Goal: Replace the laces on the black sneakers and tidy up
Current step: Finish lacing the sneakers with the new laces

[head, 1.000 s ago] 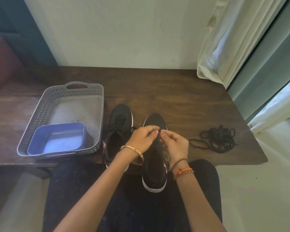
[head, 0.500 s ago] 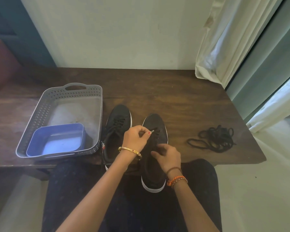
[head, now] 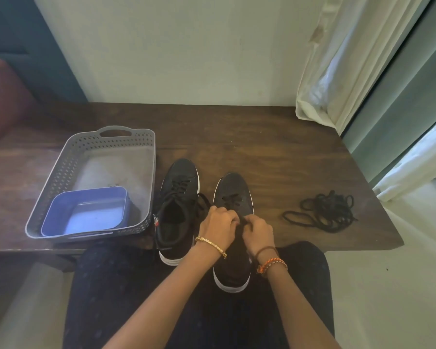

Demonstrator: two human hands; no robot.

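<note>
Two black sneakers with white soles stand side by side at the near edge of the wooden table (head: 262,147). The left sneaker (head: 178,205) is laced, with loose lace ends beside it. Over the middle of the right sneaker (head: 233,195), my left hand (head: 218,226) and my right hand (head: 258,231) meet, fingers curled and pinching its black lace. The lace between my fingers is mostly hidden. A loose pile of black laces (head: 322,212) lies on the table to the right.
A grey perforated basket (head: 61,187) sits on the table's left, holding a blue plastic tub (head: 86,212). White curtains (head: 350,59) hang at the right over the table's far corner. My lap is under the sneakers' heels.
My left hand came down from above the right sneaker's toe to its middle. My right hand rose to meet it, and both now pinch the lace together.
</note>
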